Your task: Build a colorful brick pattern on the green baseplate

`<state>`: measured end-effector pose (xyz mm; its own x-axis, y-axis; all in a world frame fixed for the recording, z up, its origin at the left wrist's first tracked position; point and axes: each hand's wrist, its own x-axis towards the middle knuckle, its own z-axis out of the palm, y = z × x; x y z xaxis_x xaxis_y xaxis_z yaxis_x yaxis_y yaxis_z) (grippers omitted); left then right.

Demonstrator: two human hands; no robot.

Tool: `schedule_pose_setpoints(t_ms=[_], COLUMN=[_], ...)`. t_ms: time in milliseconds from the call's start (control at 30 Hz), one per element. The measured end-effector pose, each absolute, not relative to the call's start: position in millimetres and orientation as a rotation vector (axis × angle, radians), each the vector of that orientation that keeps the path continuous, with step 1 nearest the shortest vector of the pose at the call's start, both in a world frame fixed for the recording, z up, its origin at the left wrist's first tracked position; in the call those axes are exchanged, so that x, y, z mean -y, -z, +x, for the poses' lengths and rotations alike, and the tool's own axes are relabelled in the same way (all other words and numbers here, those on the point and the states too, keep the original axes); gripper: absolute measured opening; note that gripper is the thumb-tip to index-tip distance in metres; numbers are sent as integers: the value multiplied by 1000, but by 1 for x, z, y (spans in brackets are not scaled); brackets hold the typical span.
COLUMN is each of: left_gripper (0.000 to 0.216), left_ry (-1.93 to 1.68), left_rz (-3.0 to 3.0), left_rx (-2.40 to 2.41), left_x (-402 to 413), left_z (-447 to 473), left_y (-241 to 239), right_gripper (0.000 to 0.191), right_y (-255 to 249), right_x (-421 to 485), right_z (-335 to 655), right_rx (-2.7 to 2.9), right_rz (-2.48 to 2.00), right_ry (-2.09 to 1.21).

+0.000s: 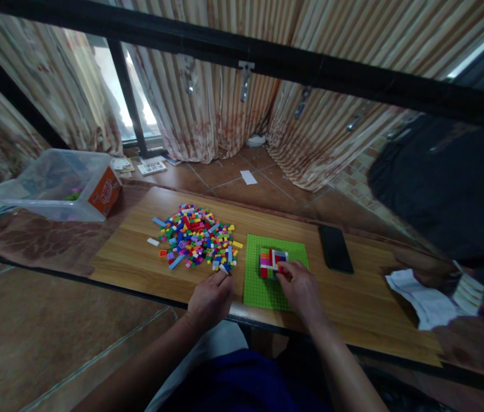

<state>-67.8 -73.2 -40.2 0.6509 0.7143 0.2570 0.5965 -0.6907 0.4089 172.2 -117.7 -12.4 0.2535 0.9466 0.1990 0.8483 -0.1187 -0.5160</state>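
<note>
A small block built of multicoloured toy bricks [266, 264] stands on a green studded baseplate [254, 292]. At its right side my right hand [302, 289] is closed in a pinch, with a red toy brick [280, 269] at the fingertips. My left hand [212, 297] is closed near the table's front edge, just below a heap of loose toy bricks [196, 234]. White and blue bits show beside its fingertips; whether they are held or lie in the heap I cannot tell.
A black phone [336, 249] lies right of the baseplate on the wooden table [138, 257]. Crumpled white paper [422, 297] is at the far right. At the left stands a clear plastic bin [61, 183] with an orange label. A dark metal bar [224, 43] crosses before the curtains.
</note>
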Motion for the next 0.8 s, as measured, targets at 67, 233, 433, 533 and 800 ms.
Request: schedule_pose_setpoints(t_ms=[67,233,433,533,800], left_gripper=[15,14,14,15,15], left_ry=[-581,-601,-614,-633,-627], left_rz=[2586,2594,2590,2586,2599], left_rx=[-1051,-1049,-1043,-1043,-1056], left_x=[73,73,73,73,74], left_z=[-68,-68,-68,-68,-67], left_y=[40,40,41,42,41], right_gripper=[24,20,22,23,30], right_y=[13,12,5,4,9], right_x=[118,119,117,113,110], right_z=[171,171,178,179,172], right_rx=[1596,1548,1709,1822,1988], right_rz=[-1995,-1982,-2002,-2069,-2185], right_ry=[-249,-274,-291,-229,-67])
